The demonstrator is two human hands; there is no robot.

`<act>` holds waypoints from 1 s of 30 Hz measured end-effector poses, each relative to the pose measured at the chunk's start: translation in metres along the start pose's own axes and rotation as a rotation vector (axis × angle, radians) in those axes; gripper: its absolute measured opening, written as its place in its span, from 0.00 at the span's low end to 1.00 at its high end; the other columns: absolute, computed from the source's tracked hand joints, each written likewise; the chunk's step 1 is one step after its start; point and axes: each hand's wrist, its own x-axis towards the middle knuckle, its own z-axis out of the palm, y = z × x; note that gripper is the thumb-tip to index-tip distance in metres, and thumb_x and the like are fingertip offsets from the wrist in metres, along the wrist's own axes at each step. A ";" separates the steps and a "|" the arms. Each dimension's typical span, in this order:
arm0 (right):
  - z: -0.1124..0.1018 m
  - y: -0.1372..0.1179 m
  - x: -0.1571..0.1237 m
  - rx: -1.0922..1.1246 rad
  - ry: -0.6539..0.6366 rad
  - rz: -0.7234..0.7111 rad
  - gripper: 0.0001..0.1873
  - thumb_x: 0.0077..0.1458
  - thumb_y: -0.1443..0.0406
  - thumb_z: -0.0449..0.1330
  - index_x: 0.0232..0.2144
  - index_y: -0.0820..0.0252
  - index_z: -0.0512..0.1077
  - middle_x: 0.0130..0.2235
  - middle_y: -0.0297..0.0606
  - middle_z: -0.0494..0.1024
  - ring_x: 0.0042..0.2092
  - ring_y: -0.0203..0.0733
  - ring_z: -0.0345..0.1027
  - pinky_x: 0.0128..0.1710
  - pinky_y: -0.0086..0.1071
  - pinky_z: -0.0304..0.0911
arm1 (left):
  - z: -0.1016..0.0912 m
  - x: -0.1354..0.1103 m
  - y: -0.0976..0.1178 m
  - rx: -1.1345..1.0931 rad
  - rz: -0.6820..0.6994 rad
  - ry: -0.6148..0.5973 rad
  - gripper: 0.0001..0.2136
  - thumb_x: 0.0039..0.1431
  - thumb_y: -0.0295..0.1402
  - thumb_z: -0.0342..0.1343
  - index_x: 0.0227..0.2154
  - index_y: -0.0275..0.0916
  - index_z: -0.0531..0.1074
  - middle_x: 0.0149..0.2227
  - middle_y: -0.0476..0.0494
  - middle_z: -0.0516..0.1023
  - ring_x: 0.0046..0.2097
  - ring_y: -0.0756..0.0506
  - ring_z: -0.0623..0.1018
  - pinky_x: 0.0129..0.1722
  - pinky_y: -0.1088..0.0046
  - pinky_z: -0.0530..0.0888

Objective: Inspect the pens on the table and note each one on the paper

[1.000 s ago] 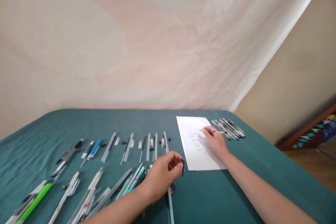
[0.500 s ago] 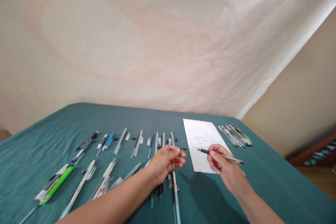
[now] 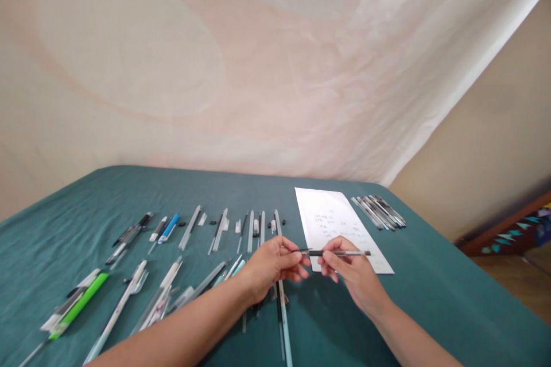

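Note:
My right hand (image 3: 348,266) is closed around a gel pen (image 3: 353,252) with a black grip and a clear barrel, lying nearly level. At the pen's tip end, my left hand (image 3: 282,264) pinches a small dark piece, which looks like a pen cap (image 3: 303,250). The piece and the tip meet between the two hands; whether the tip is inside it I cannot tell. Beneath and behind the hands lies a white sheet of paper (image 3: 327,206) with faint handwriting.
A row of capped pens (image 3: 379,212) lies right of the paper. Across the left of the green cloth (image 3: 241,186) lie several pen parts: clear barrels (image 3: 189,229), a blue pen (image 3: 169,229), a bright green pen (image 3: 80,307), and a pale blue pen (image 3: 284,321) near the front.
My right hand has brought the pen left, its tip now meeting the dark piece in my left hand. The view has shifted slightly.

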 end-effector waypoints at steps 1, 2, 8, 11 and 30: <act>0.002 0.000 -0.001 -0.007 -0.024 0.008 0.12 0.53 0.57 0.62 0.32 0.58 0.67 0.28 0.37 0.76 0.27 0.37 0.67 0.21 0.27 0.55 | 0.001 -0.001 0.000 0.046 0.000 -0.036 0.15 0.52 0.34 0.61 0.35 0.36 0.60 0.33 0.41 0.77 0.29 0.48 0.77 0.29 0.73 0.70; 0.003 0.001 -0.002 -0.020 -0.052 0.021 0.12 0.52 0.57 0.62 0.31 0.58 0.66 0.28 0.37 0.76 0.27 0.37 0.68 0.21 0.27 0.56 | 0.003 -0.002 0.000 0.106 -0.001 -0.076 0.15 0.52 0.36 0.60 0.37 0.36 0.61 0.32 0.42 0.77 0.28 0.49 0.76 0.28 0.74 0.69; -0.004 -0.002 -0.003 -0.058 -0.153 0.052 0.13 0.54 0.57 0.61 0.38 0.58 0.67 0.26 0.30 0.69 0.23 0.30 0.59 0.20 0.25 0.51 | 0.011 -0.008 0.003 0.572 0.110 -0.068 0.07 0.56 0.32 0.53 0.35 0.35 0.68 0.26 0.50 0.73 0.29 0.50 0.72 0.31 0.76 0.65; -0.015 -0.010 -0.001 -0.145 -0.077 0.022 0.12 0.56 0.56 0.58 0.37 0.57 0.68 0.25 0.29 0.66 0.23 0.31 0.57 0.21 0.26 0.51 | 0.008 -0.008 0.007 0.724 0.180 0.007 0.06 0.56 0.31 0.51 0.35 0.36 0.69 0.28 0.50 0.74 0.33 0.48 0.73 0.35 0.75 0.66; -0.004 -0.012 -0.009 -0.602 -0.203 -0.192 0.11 0.63 0.59 0.49 0.40 0.58 0.66 0.34 0.33 0.70 0.34 0.35 0.63 0.35 0.29 0.58 | 0.010 -0.012 0.014 1.115 0.322 0.143 0.08 0.57 0.33 0.51 0.31 0.42 0.75 0.32 0.50 0.77 0.36 0.46 0.74 0.35 0.75 0.65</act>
